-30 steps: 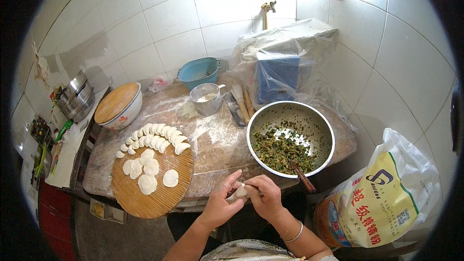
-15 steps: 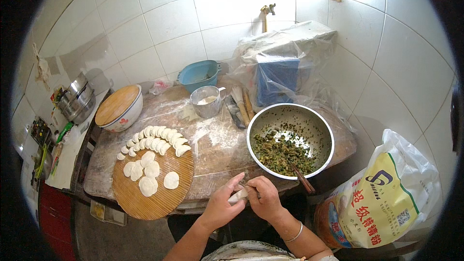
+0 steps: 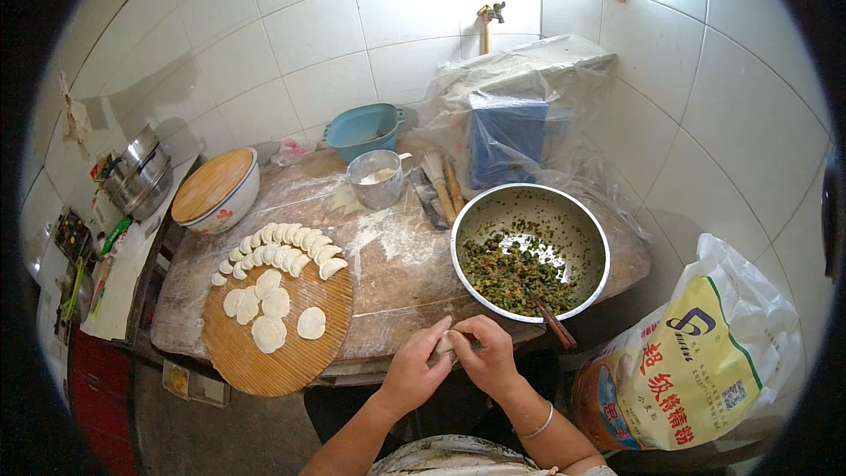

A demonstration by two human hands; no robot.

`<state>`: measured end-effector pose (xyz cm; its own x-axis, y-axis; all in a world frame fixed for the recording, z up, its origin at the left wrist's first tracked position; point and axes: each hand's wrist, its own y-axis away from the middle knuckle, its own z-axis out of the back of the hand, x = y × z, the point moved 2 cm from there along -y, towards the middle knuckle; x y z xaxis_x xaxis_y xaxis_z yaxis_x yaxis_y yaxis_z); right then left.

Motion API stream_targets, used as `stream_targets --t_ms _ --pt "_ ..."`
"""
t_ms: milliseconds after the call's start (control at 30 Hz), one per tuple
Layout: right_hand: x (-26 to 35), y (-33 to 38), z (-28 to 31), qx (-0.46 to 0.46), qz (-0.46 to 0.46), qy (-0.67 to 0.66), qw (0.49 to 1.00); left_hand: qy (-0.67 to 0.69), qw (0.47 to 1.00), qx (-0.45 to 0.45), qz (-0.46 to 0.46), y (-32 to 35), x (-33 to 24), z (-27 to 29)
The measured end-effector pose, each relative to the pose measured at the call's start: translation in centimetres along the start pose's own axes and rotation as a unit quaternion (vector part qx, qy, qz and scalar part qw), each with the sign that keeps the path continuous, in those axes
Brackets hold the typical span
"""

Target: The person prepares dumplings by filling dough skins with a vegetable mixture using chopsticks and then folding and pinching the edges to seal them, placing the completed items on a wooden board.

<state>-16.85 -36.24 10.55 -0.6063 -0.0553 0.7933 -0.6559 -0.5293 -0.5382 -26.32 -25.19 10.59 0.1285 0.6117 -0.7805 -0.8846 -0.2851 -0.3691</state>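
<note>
Between my two hands, above the table's front edge, is a pale dumpling. My left hand is closed around its left side, and my right hand pinches it from the right. Most of the dumpling is hidden by my fingers. Just beyond my right hand stands a steel bowl of chopped green and brown filling, with chopsticks leaning over its near rim. To the left lies a round ribbed board, bearing several flat dough wrappers and rows of folded dumplings.
The floury wooden table holds a blue basin, a clear flour cup, a brush and a lidded white bowl. A plastic-covered blue box stands behind. At right sits a large flour bag.
My fingers have drawn closer together around the dumpling, covering more of it. My left fingers, spread before, are now curled in. Things on the table stay put.
</note>
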Motion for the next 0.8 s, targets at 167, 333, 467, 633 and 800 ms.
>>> stream_targets --t_ms 167,333,467,633,800 --pt "-0.5 0.0 -0.5 -0.011 0.009 -0.020 1.000 -0.005 1.000 -0.019 0.009 0.0 -0.8 0.3" --pt "-0.7 0.4 -0.7 -0.013 -0.051 -0.051 0.997 0.005 0.999 -0.029 0.018 0.1 -0.6 0.5" --pt "-1.2 0.1 -0.8 -0.003 0.013 0.014 1.000 0.034 0.999 -0.005 0.027 0.3 -0.5 0.4" --pt "-1.4 0.4 -0.8 -0.006 -0.037 -0.047 0.998 0.192 0.975 -0.047 0.099 0.9 1.4 -0.7" --pt "-1.8 0.3 -0.8 -0.004 0.013 0.017 1.000 0.161 0.980 0.008 0.115 0.7 0.2 0.1"
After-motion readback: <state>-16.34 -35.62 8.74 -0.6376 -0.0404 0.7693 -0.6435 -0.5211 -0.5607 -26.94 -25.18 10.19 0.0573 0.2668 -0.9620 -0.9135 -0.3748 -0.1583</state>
